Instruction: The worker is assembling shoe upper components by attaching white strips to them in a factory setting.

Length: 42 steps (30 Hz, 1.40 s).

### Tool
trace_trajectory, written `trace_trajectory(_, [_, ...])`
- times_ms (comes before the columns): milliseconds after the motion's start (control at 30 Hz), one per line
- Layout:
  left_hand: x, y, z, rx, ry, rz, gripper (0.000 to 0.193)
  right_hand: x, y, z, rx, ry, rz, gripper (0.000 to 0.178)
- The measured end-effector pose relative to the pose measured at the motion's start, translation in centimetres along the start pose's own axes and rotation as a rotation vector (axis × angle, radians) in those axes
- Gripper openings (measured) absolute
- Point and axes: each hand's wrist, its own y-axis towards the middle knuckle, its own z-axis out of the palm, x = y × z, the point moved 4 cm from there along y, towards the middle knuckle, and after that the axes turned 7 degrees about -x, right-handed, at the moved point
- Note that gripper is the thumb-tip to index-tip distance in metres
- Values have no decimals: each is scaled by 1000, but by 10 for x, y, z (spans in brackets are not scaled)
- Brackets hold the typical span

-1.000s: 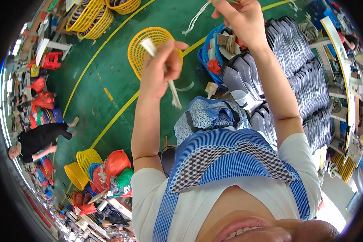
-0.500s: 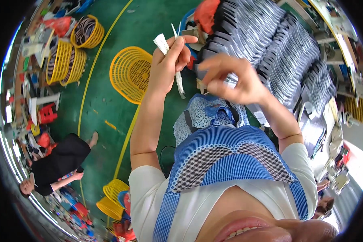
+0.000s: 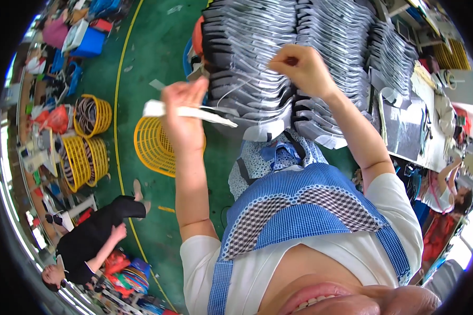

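My left hand [image 3: 181,118], blurred by motion, holds a bundle of flat white strips [image 3: 213,115] that stick out on both sides of the palm. A thin pale strand [image 3: 231,90] curves up from beside them over the stacked pieces. My right hand [image 3: 302,68] is raised to the right, thumb and fingers curled together in a pinch; what is between the fingertips, if anything, cannot be made out. Under and beyond both hands stand long rows of grey, glossy curved pieces [image 3: 252,58], packed closely together.
A yellow plastic basket [image 3: 150,149] stands on the green floor [image 3: 152,63] behind my left forearm. More yellow baskets [image 3: 79,163] with striped contents are farther left. A person in black [image 3: 94,226] is at the lower left, another person [image 3: 446,191] at the right. A table [image 3: 410,131] lies right.
My left hand has moved left and down with the white strips, which now lie more level. My right hand has risen, away from the left. The view has shifted, showing more of the grey rows.
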Motion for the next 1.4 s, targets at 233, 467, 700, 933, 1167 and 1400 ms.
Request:
trace_trajectory(233, [13, 47, 77, 393, 437, 71, 24, -23, 14, -60, -196, 79, 9, 6])
trace_trajectory(467, [58, 75, 174, 858, 796, -381, 24, -23, 60, -76, -175, 332, 12, 6])
trace_trajectory(700, [60, 247, 232, 662, 1213, 356, 27, -121, 161, -133, -481, -35, 79, 27])
trace_trajectory(933, [156, 357, 224, 718, 1489, 549, 30, -215, 242, -117, -410, -374, 69, 25])
trace_trajectory(1167, [158, 381, 222, 992, 1449, 194, 28, -219, 251, -122, -313, -321, 58, 21])
trace_trajectory(1400, [172, 395, 231, 1016, 1567, 88, 26, -219, 263, -118, -237, -401, 113, 21])
